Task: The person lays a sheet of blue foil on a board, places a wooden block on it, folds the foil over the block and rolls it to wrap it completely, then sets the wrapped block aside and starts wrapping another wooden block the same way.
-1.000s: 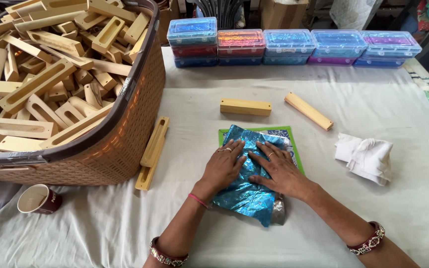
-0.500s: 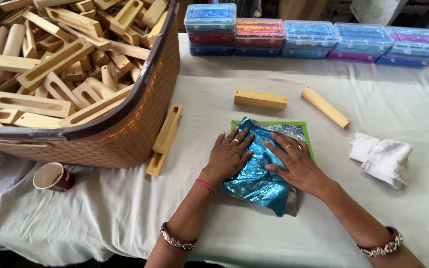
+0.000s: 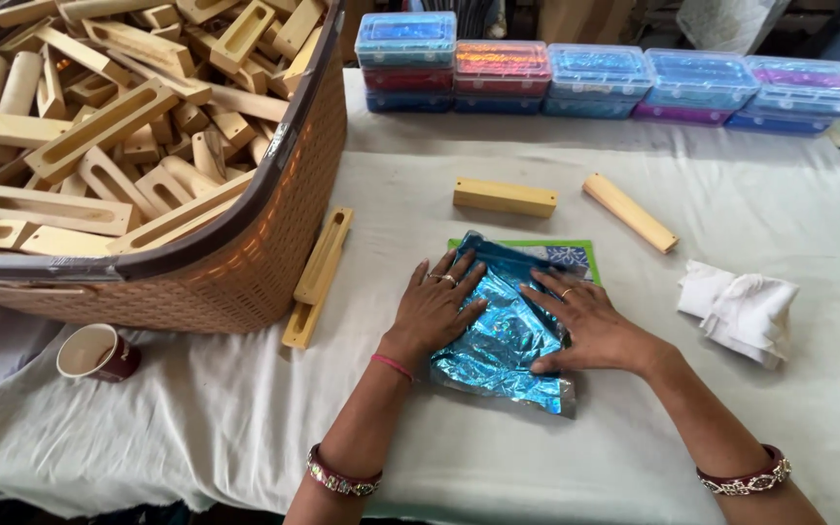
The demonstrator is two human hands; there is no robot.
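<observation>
Blue foil wrapper (image 3: 503, 340) lies mid-tabletop on a green-edged sheet (image 3: 566, 255), pressed flat under left hand (image 3: 437, 309) and right hand (image 3: 590, 329), fingers spread. Coloured plastic boxes (image 3: 614, 80) line the far edge; a woven basket (image 3: 245, 262) of wooden blocks fills the left corner.

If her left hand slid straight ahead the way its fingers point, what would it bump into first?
The left hand lies flat on the blue foil sheet, fingers pointing up and slightly right. Past the foil's edge, the first thing would probably be the nearer wooden block; depth is hard to judge.
</observation>
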